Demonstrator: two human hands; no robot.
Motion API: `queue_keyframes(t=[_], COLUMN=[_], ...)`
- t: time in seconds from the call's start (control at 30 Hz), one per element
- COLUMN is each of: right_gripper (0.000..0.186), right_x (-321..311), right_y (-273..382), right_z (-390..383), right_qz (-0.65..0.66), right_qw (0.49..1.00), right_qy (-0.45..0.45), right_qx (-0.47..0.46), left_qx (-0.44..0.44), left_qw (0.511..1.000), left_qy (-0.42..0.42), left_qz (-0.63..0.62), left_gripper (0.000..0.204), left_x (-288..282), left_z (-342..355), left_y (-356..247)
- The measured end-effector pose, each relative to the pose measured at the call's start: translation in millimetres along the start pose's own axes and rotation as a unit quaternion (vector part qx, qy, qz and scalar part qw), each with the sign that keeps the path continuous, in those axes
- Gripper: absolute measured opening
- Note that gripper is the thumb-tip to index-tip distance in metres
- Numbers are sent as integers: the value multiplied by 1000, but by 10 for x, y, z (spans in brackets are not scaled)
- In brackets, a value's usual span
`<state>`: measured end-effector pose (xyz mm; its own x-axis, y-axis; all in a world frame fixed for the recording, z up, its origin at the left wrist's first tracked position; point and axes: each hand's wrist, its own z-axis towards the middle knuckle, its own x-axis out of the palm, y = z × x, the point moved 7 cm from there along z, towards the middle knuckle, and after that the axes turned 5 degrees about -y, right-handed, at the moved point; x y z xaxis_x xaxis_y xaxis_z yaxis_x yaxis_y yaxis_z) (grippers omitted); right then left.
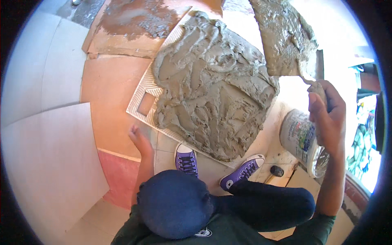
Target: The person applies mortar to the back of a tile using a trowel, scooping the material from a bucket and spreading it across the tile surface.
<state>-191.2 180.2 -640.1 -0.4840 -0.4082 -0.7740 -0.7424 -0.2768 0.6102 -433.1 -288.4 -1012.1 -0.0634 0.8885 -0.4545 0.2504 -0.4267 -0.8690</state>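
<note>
My right hand [330, 107] is wrapped around the handle of a trowel [288, 41], raised at the upper right. Wet grey mortar coats the trowel's blade. Below and left of it lies a large tile [141, 90], ribbed side up, with a thick, uneven layer of mortar [216, 90] over most of it. Only the tile's left corner and edges show bare ribs. My left hand [141, 141] hovers just off the tile's lower left edge, fingers curled and slightly blurred, with nothing visible in them.
A white bucket [300, 136] leans on its side below my right hand. My purple shoes [187, 162] are close to the tile's near edge. A small dark object [277, 170] lies by the right shoe. Large pale tiles [53, 159] lie at left; wet mortar [139, 20] smears orange flooring beyond.
</note>
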Motion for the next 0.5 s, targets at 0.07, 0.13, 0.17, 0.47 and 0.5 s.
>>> queue_keyframes(t=[0.07,0.13,0.17,0.47,0.5], right_gripper=[33,39,41,41,41], right_x=[280,728,856,1754,1752], right_y=[-111,-555,-603,-272,-134], right_z=[57,194,297,831,937], right_qz=[6,-37,-86,-221,-224], right_qw=[999,997,992,945,944], right_qy=[24,47,81,192,192], right_qx=[-20,-42,-44,-147,-149], left_qx=[24,48,-4,205,214], left_qw=[999,997,996,951,938], left_qy=[-32,-61,-56,88,162], left_qz=[9,17,-65,214,220], left_gripper=[46,47,48,47,50], left_x=[59,151,231,723,946], left_z=[269,418,484,1254,1274], left_y=[-117,-335,-412,-953,-1058])
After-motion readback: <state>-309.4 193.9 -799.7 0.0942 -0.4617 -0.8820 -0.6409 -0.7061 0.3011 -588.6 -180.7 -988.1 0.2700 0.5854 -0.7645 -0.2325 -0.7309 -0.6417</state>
